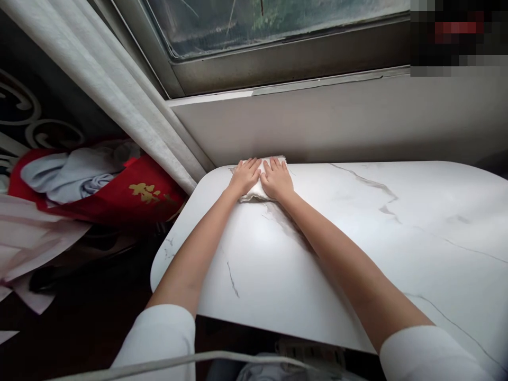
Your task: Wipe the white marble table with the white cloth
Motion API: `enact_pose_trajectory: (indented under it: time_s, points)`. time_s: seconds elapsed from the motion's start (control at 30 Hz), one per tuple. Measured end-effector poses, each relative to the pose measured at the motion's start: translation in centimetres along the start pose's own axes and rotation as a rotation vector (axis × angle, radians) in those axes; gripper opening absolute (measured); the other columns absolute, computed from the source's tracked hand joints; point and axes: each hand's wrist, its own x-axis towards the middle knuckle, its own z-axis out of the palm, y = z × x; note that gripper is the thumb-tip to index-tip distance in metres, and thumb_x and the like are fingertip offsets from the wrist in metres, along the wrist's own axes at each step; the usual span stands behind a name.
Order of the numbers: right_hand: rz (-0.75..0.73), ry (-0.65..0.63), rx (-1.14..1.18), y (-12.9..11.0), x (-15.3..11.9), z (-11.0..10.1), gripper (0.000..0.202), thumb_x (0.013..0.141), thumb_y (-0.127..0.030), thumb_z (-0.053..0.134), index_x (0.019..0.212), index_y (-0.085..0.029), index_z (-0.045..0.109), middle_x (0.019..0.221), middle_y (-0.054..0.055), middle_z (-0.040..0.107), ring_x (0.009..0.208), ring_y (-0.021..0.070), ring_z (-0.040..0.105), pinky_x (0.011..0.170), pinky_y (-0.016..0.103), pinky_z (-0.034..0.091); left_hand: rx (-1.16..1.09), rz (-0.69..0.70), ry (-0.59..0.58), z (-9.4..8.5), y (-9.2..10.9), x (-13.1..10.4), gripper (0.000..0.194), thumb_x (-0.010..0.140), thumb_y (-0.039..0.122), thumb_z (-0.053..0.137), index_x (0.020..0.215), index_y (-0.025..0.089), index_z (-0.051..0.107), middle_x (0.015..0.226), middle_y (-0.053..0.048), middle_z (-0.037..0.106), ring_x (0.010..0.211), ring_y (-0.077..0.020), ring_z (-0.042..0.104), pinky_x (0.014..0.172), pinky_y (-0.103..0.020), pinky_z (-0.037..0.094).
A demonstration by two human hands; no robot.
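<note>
A folded white cloth (257, 192) lies on the white marble-patterned table (349, 233), close to its far edge by the wall. My left hand (244, 177) rests flat on the cloth's left part, fingers stretched forward. Beside it, my right hand (277, 179) presses on the right part with its fingers spread. The two thumbs nearly meet over the middle of the cloth. Both hands are open, palms down, and cover much of it.
Behind the table rises a pale wall (337, 119) under a window (278, 26). A light curtain (103, 74) hangs at the left. Near it sits a red bag (107, 203) with grey fabric (71, 172). A pale cord (222, 357) crosses the bottom foreground.
</note>
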Motion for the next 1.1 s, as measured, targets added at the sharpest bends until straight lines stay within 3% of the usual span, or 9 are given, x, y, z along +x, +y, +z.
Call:
enact_pose_trajectory:
  time_s: [0.17, 0.33, 0.47, 0.57, 0.63, 0.7, 0.83, 0.97, 1.1]
  points:
    - [-0.061, -0.010, -0.041, -0.3, -5.0, -1.4, 0.054, 0.094, -0.027, 0.029, 0.141, -0.002, 0.035, 0.149, 0.021, 0.029, 0.139, 0.0282, 0.022, 0.112, 0.048, 0.015, 0.015, -0.014, 0.007, -0.6, 3.4, -4.7, 0.048, 0.097, 0.026, 0.027, 0.142, 0.012, 0.036, 0.149, -0.012, 0.033, 0.139, -0.0230, 0.025, 0.114, -0.044, 0.014]
    - [-0.168, -0.062, -0.053, -1.2, -15.4, -4.7, 0.056, 0.095, -0.027, 0.026, 0.142, 0.002, 0.030, 0.151, 0.021, 0.025, 0.141, 0.0308, 0.013, 0.113, 0.053, 0.014, 0.007, 0.051, 0.024, -2.1, 9.4, -13.9, 0.050, 0.095, 0.026, 0.027, 0.141, 0.008, 0.036, 0.148, -0.015, 0.033, 0.139, -0.0266, 0.024, 0.114, -0.049, 0.014]
    - [-0.274, -0.148, 0.055, -1.5, -23.9, -7.6, 0.058, 0.095, -0.031, 0.029, 0.147, -0.007, 0.023, 0.154, 0.014, 0.016, 0.143, 0.0276, 0.003, 0.115, 0.055, 0.010, -0.045, 0.212, 0.045, -3.5, 13.5, -21.4, 0.055, 0.093, 0.025, 0.031, 0.145, 0.009, 0.027, 0.149, -0.016, 0.031, 0.140, -0.0290, 0.020, 0.113, -0.055, 0.015]
    - [-0.244, -0.263, 0.165, -0.9, -25.9, -8.6, 0.062, 0.094, -0.035, 0.032, 0.150, -0.015, 0.012, 0.156, 0.009, 0.010, 0.143, 0.0235, 0.000, 0.116, 0.053, 0.011, -0.077, 0.317, 0.019, -4.0, 14.9, -23.4, 0.059, 0.092, 0.025, 0.033, 0.148, 0.010, 0.020, 0.150, -0.016, 0.028, 0.140, -0.0294, 0.018, 0.113, -0.055, 0.018]
    - [-0.141, -0.347, 0.219, -0.2, -24.7, -8.6, 0.064, 0.093, -0.034, 0.031, 0.150, -0.015, 0.008, 0.156, 0.008, 0.010, 0.143, 0.0215, 0.002, 0.115, 0.052, 0.014, -0.088, 0.316, 0.006, -3.8, 15.1, -22.4, 0.059, 0.093, 0.027, 0.033, 0.148, 0.012, 0.021, 0.150, -0.015, 0.028, 0.141, -0.0291, 0.018, 0.113, -0.055, 0.019]
    - [-0.036, -0.362, 0.214, 0.6, -21.9, -8.2, 0.063, 0.093, -0.033, 0.029, 0.149, -0.012, 0.012, 0.155, 0.010, 0.014, 0.143, 0.0209, 0.004, 0.114, 0.052, 0.014, -0.093, 0.274, 0.002, -3.2, 15.0, -19.7, 0.056, 0.093, 0.027, 0.031, 0.146, 0.011, 0.026, 0.149, -0.014, 0.031, 0.140, -0.0283, 0.019, 0.113, -0.054, 0.018]
    - [-0.016, -0.193, 0.076, 3.5, -14.7, -7.3, 0.057, 0.095, -0.030, 0.021, 0.146, -0.004, 0.026, 0.152, 0.013, 0.025, 0.142, 0.0216, 0.014, 0.115, 0.046, 0.008, -0.091, 0.142, -0.002, -1.4, 14.9, -11.3, 0.054, 0.092, 0.024, 0.028, 0.143, 0.006, 0.033, 0.147, -0.015, 0.035, 0.139, -0.0259, 0.025, 0.115, -0.049, 0.014]
    - [-0.019, -0.078, -0.064, 8.3, -8.2, -7.0, 0.053, 0.095, -0.021, 0.021, 0.141, -0.001, 0.035, 0.148, 0.015, 0.035, 0.139, 0.0231, 0.025, 0.114, 0.042, 0.013, -0.084, 0.048, 0.012, 0.3, 15.8, -2.4, 0.052, 0.094, 0.025, 0.026, 0.142, 0.005, 0.033, 0.148, -0.014, 0.034, 0.138, -0.0259, 0.027, 0.115, -0.046, 0.014]
    - [0.022, -0.022, -0.094, 12.5, -4.7, -7.4, 0.051, 0.094, -0.017, 0.019, 0.138, -0.002, 0.040, 0.146, 0.014, 0.040, 0.136, 0.0213, 0.032, 0.112, 0.039, 0.019, -0.060, 0.038, 0.058, 1.6, 17.4, 3.0, 0.050, 0.096, 0.026, 0.026, 0.140, 0.006, 0.038, 0.146, -0.016, 0.037, 0.136, -0.0268, 0.031, 0.114, -0.046, 0.016]
